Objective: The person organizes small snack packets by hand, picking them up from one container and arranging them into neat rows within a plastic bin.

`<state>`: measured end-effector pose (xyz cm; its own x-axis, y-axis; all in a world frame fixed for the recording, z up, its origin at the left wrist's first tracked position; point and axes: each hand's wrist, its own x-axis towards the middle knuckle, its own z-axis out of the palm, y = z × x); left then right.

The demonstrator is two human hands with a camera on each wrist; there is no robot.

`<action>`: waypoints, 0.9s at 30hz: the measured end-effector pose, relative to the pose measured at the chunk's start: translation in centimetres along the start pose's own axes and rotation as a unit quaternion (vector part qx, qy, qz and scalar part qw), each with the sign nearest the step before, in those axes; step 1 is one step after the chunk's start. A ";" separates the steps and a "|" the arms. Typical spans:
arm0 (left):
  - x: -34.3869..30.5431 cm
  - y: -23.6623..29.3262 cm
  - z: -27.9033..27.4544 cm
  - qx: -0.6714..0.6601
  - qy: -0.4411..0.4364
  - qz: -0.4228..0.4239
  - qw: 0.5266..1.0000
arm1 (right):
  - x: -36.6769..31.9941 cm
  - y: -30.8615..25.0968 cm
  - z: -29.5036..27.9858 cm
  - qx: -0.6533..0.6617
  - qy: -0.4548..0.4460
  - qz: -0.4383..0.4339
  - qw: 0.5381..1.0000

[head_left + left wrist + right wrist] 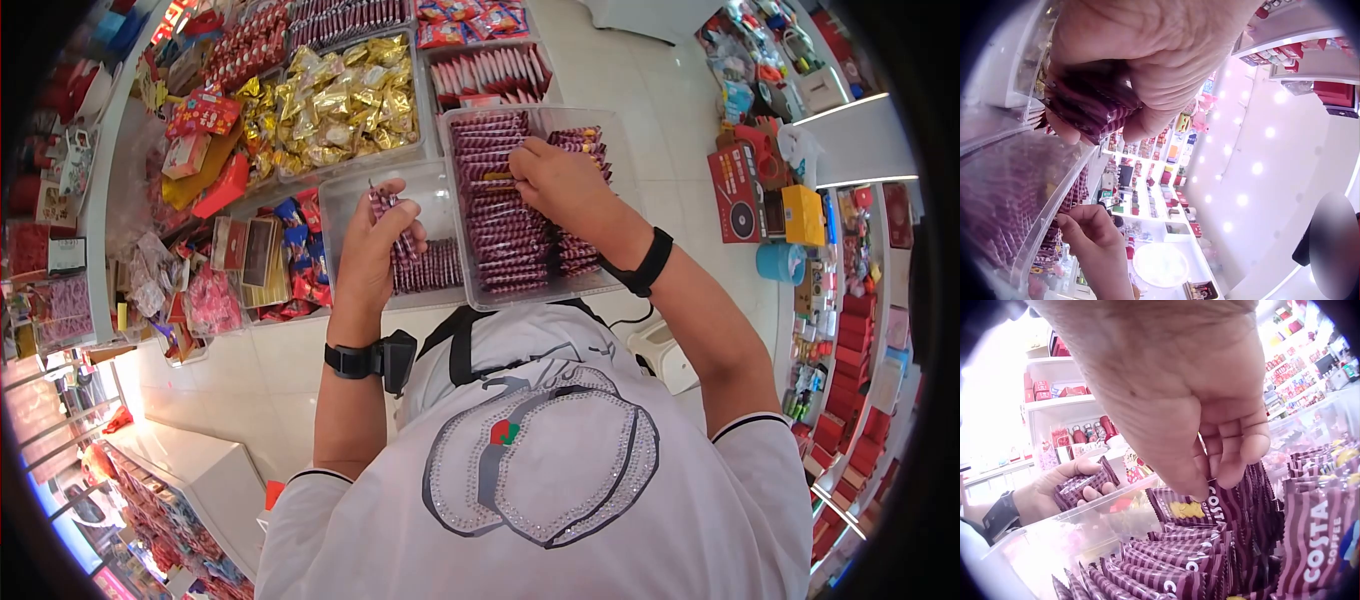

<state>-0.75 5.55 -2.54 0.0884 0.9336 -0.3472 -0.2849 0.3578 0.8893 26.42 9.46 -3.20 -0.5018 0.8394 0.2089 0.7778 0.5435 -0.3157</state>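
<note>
The left hand grips several purple striped packets, held over a clear bin with a row of similar packets in it. In the left wrist view its fingers curl round the packets. To the right, the right hand reaches into a second clear bin with two rows of upright purple packets. In the right wrist view the thumb and fingers of the right hand pinch the top of a packet marked COSTA COFFEE.
Behind the bins are a bin of gold-wrapped pieces and a bin of red and white packets. Red and blue packets lie at the left. A red box and a blue bucket stand by the shelves at right.
</note>
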 end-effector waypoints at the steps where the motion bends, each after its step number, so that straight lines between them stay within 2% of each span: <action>1: 0.0 0.0 0.0 0.000 0.000 0.000 1.000 | 0.2 0.3 -0.1 -0.001 0.004 -0.005 1.000; 8: 0.2 -0.2 0.1 0.006 -0.007 0.002 1.000 | 0.5 0.8 1.4 -0.020 0.025 -0.031 0.999; 23: 0.2 -0.1 0.7 -0.003 -0.001 -0.004 1.000 | -0.7 1.0 -0.4 0.018 0.008 -0.001 1.000; 27: 0.2 -0.2 0.7 0.009 -0.010 -0.006 1.000 | -0.7 1.3 0.8 0.003 -0.006 0.010 1.000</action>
<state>-0.01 5.72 -2.58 0.1117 0.9292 -0.3523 -0.2669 0.3695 0.8901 27.45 9.61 -4.51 -0.4903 0.8505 0.1906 0.7856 0.5259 -0.3258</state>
